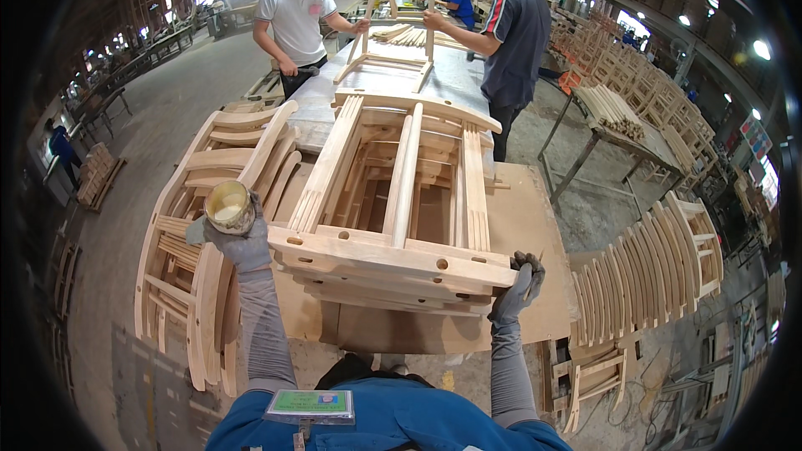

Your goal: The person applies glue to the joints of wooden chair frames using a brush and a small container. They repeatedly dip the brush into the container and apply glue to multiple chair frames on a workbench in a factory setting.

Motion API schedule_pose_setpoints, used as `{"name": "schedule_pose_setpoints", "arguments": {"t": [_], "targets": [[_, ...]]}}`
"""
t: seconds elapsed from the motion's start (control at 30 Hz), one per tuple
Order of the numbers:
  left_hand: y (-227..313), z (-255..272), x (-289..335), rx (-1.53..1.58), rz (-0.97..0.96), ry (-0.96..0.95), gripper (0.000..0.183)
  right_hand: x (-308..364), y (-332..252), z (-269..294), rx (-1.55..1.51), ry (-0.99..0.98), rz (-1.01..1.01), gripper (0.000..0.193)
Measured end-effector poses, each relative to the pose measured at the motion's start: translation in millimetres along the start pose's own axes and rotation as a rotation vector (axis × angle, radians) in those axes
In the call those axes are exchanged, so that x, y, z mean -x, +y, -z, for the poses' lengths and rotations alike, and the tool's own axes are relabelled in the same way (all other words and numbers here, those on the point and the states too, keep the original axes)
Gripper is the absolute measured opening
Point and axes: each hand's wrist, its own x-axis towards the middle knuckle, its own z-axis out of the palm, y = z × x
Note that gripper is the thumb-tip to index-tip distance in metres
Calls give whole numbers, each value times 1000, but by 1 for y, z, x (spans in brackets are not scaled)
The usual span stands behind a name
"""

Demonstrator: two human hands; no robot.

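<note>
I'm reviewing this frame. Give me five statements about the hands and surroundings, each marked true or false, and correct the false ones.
1. The left grip holds a round container. True.
2. The right grip is beside the round container. False: it is at the right end of the stacked wooden frames.
3. Both grips are bare. False: both are gloved in grey.
4. The person in a white shirt and the person in a dark shirt stand at opposite sides of the far table. True.
5. The brown sheet lies on top of the stacked wooden frames. False: it lies beneath them.
</note>
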Motion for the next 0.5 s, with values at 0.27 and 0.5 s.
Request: {"name": "schedule_pose_setpoints", "arguments": {"t": [0.27,0.5], "targets": [[-3,-1,-1,-36,-36,34,44,-1,0,-1,14,15,38,23],[5,11,-5,-54,-53,-75,36,0,1,-3,-1,9,24,24]]}}
